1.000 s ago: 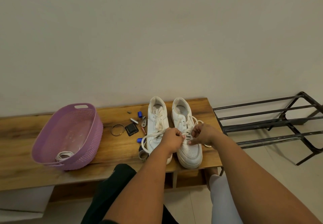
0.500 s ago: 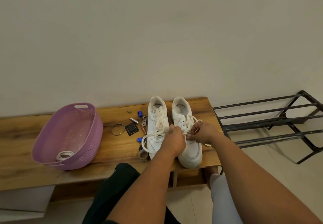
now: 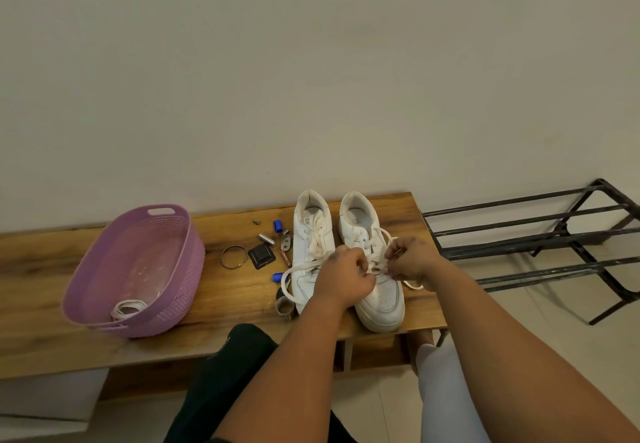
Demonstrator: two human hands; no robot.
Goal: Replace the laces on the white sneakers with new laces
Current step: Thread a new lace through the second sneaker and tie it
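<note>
Both white sneakers sit side by side on the wooden counter (image 3: 221,290), toes toward the person, and both hands are over the right sneaker (image 3: 372,262): the left hand (image 3: 346,278) is curled tight around the lace (image 3: 377,267) over the eyelets, and the right hand (image 3: 410,261) is pinching the same lace from the other side. The left sneaker (image 3: 311,245) has a loose lace end looping out onto the counter by the left wrist. Further left there's a purple basket (image 3: 166,283) with a coiled white lace (image 3: 128,307) in it, plus a ring (image 3: 234,257) and some batteries (image 3: 266,239) between basket and shoes.
</note>
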